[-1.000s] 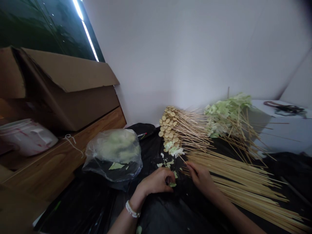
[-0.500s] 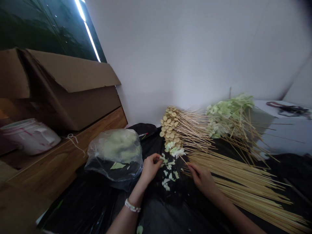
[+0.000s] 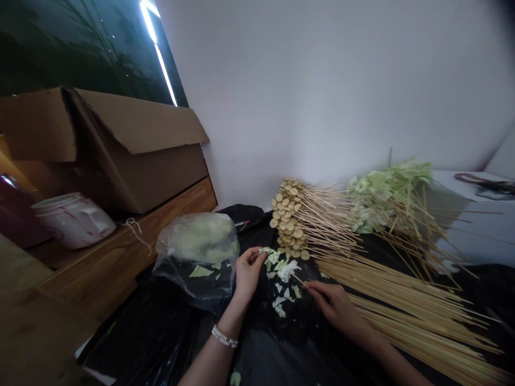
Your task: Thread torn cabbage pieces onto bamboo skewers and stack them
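In the head view, my right hand [image 3: 332, 301] is closed on a thin wooden skewer [image 3: 300, 281], which points up and left. Pale cabbage pieces [image 3: 286, 269] are bunched at the skewer's far end. My left hand [image 3: 249, 268], wearing a beaded bracelet on its wrist, pinches a piece of cabbage [image 3: 265, 251] at the left of that bunch. Loose cabbage scraps [image 3: 279, 306] lie between my hands on the black plastic sheet [image 3: 273, 348]. Left of my left hand, a clear plastic bag [image 3: 197, 241] holds more cabbage.
Skewers with round pale slices [image 3: 287, 214] are stacked by the wall. Skewered cabbage leaves [image 3: 386, 187] are piled further right. Bare skewers [image 3: 406, 300] spread beside my right forearm. A cardboard box [image 3: 161, 171] and white bucket [image 3: 74, 220] stand on a wooden ledge at left.
My right hand has brought the skewer and its cabbage nearer, left and down. My left hand now holds cabbage against the bunch. The view has swung slightly left.
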The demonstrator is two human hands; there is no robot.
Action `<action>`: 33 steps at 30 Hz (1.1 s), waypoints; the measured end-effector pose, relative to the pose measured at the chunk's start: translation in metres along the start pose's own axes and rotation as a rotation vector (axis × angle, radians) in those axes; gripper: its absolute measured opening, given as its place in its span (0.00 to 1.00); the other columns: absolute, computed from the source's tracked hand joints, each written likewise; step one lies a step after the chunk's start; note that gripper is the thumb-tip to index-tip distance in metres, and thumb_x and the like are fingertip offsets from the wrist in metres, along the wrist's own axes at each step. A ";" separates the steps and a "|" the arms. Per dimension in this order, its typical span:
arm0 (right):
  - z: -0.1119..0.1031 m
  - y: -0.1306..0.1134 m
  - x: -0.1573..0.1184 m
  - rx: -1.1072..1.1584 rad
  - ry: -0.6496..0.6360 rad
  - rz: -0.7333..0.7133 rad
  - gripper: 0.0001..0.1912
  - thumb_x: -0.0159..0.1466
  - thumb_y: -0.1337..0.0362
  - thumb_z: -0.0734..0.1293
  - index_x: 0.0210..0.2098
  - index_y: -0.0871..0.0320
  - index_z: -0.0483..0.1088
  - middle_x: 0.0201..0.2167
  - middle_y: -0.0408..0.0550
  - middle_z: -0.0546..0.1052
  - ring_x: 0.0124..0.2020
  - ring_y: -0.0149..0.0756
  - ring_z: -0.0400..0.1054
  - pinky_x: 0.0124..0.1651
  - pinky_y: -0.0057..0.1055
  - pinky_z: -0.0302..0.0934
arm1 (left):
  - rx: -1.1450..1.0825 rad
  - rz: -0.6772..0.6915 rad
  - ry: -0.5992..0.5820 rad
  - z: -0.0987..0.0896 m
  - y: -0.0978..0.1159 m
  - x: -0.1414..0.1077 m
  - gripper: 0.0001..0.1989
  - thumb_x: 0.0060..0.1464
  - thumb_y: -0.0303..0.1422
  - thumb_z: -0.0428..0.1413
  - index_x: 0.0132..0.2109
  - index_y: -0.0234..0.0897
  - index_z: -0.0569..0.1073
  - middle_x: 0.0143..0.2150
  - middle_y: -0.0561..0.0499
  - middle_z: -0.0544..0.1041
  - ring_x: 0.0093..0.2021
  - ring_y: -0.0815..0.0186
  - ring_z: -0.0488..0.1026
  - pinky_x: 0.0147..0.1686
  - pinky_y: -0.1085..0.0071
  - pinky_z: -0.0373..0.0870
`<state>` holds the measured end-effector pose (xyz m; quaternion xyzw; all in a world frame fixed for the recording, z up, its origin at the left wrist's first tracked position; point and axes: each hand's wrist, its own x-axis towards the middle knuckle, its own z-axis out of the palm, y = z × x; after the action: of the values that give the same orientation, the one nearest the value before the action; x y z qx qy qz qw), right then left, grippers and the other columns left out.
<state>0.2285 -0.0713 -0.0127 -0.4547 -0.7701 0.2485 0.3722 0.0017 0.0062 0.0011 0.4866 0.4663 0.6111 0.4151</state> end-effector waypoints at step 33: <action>0.001 -0.001 -0.001 -0.046 -0.007 0.031 0.19 0.69 0.59 0.54 0.37 0.54 0.74 0.29 0.44 0.78 0.30 0.35 0.72 0.35 0.28 0.64 | 0.411 0.253 -0.143 0.006 0.006 -0.016 0.10 0.56 0.32 0.54 0.41 0.39 0.80 0.40 0.50 0.82 0.40 0.62 0.78 0.42 0.69 0.72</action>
<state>0.2277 -0.0723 -0.0127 -0.4744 -0.7696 0.2378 0.3551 0.0098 -0.0098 0.0042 0.6572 0.4855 0.5147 0.2597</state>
